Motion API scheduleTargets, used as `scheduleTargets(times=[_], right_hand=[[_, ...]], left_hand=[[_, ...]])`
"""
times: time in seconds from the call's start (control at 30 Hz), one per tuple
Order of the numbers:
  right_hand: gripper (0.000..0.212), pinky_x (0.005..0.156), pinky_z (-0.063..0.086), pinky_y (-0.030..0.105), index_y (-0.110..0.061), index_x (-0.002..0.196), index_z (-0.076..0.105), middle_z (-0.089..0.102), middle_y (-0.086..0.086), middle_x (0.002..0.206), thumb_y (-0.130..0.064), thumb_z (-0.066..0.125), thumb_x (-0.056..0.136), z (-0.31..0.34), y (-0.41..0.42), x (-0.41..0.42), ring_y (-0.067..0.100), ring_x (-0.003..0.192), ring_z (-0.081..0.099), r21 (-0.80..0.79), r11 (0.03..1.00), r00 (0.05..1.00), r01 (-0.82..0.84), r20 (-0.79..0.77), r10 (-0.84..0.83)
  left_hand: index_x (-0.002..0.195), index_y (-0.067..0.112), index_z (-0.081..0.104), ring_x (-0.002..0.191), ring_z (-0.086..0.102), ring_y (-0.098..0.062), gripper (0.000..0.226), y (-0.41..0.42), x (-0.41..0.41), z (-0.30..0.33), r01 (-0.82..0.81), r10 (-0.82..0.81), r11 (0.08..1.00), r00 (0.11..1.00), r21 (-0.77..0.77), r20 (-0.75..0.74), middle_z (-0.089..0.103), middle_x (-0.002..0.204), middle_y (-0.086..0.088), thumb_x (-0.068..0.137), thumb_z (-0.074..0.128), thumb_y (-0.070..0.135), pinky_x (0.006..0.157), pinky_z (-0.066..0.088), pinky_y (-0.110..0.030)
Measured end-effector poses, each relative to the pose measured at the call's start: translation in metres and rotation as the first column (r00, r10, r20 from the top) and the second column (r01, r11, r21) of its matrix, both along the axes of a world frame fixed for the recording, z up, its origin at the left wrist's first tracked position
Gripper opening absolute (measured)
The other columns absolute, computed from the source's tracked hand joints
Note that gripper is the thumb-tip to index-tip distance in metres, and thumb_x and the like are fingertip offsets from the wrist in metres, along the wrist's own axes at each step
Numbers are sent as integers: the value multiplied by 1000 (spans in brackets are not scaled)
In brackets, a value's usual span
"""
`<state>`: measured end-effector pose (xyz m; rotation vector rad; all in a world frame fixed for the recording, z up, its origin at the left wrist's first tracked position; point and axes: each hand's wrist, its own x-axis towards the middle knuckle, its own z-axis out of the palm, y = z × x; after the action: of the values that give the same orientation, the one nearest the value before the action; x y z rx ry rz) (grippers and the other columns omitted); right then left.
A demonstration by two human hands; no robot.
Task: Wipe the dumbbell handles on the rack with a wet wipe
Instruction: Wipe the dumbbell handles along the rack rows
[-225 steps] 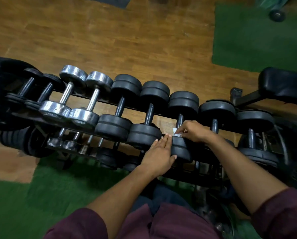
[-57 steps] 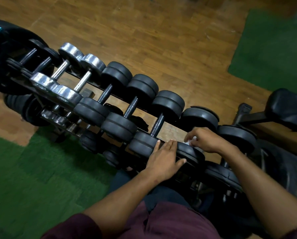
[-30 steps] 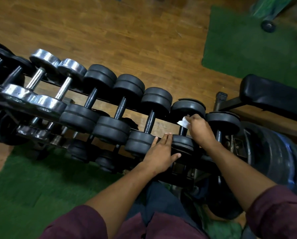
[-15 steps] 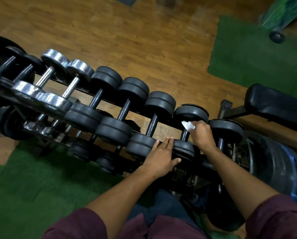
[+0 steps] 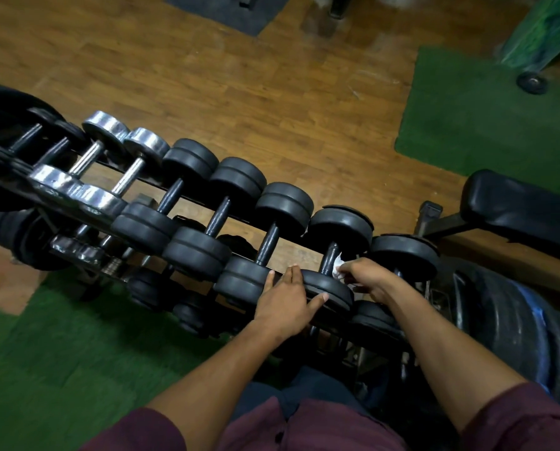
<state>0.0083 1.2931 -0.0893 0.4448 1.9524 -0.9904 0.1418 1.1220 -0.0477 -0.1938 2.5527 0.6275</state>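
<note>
Your hands at the dumbbell rack (image 5: 187,203).
Your right hand (image 5: 366,278) pinches the wet wipe (image 5: 337,266) against one handle (image 5: 329,260); your left hand (image 5: 283,304) rests flat-fingered on the near weight (image 5: 329,292).

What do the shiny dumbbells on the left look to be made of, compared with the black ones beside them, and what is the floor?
The shiny dumbbells look like chromed or polished metal: silvery, with bright mirror-like glints. The black dumbbells have dull matte ends, probably rubber or painted iron; the look leaves that open. The floor appears to be brown wood planking or wood-look laminate, showing grain and plank seams.
</note>
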Motion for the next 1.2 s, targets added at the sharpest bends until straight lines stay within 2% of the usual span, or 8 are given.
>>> scheduleTargets(times=[0.2, 0.3, 0.5, 0.67, 0.73, 0.9, 1.03, 1.2], right_hand=[[11, 58, 45, 24, -7, 91, 64, 56, 5, 68, -6, 55, 97, -6, -6, -13, 7, 47, 48, -255, 914, 943, 317, -15, -331], [10, 60, 46, 26, -2, 98, 65, 58, 10, 71, -1, 56, 95, -8, -8, -19, 9, 49, 50, -290, 898, 930, 332, -62, -364], [18, 56, 37, 28, -17, 72, 62, 61, 2, 64, -4, 59, 85, -4, 6, -10, 11, 54, 52, -161, 984, 994, 76, 95, -61], [14, 52, 39, 26, -12, 82, 63, 58, 9, 78, -5, 52, 87, -3, 4, -1, 15, 61, 50, -136, 978, 973, -157, 145, 177], [18, 45, 38, 23, -13, 78, 58, 56, 4, 67, -2, 51, 90, 1, 4, -3, 10, 51, 47, -163, 972, 969, -167, 155, 192], [19, 50, 34, 25, -16, 76, 55, 50, 4, 69, -2, 53, 88, -6, 8, -3, 12, 54, 43, -180, 959, 962, -217, 127, 242], [28, 52, 31, 24, -19, 62, 54, 50, -3, 58, -8, 58, 87, 3, 14, -9, 7, 51, 43, -128, 900, 907, -417, 13, 422], [10, 50, 29, 23, -14, 74, 63, 52, 3, 63, -10, 68, 82, 6, 10, -18, 12, 55, 43, -78, 891, 894, -448, -32, 447]], left_hand=[[160, -2, 6, 155, 21, -21, 100, 15, -5, -2, -47, 48, 994, 999, -101, 8, 17, 169, -14, 98, 28, 73, 127, 0, -47], [160, -2, 6, 155, 20, -20, 100, 17, -4, -4, -45, 46, 991, 999, -122, 7, 16, 169, -14, 98, 26, 74, 127, 0, -47], [161, 0, 5, 155, 19, -20, 101, 19, -3, -5, -58, 59, 991, 998, -120, 7, 16, 169, -14, 97, 27, 75, 127, -2, -46], [161, 0, 5, 155, 20, -19, 102, 18, -5, -4, -69, 69, 991, 998, -118, 3, 17, 169, -14, 97, 30, 75, 127, -2, -45], [161, 0, 5, 155, 20, -19, 101, 18, -6, -3, -68, 69, 991, 998, -117, -1, 18, 169, -13, 97, 30, 75, 127, -3, -45], [160, 0, 5, 155, 21, -18, 102, 20, -3, -6, -68, 69, 989, 998, -128, -3, 19, 168, -13, 96, 29, 75, 127, -2, -45], [160, 0, 6, 154, 21, -19, 102, 19, -4, -7, -73, 71, 989, 997, -129, -17, 19, 168, -13, 96, 29, 76, 127, -1, -46], [161, 1, 6, 154, 24, -18, 103, 19, -4, -11, -81, 79, 989, 997, -122, -22, 21, 168, -13, 95, 30, 77, 127, -2, -45]])
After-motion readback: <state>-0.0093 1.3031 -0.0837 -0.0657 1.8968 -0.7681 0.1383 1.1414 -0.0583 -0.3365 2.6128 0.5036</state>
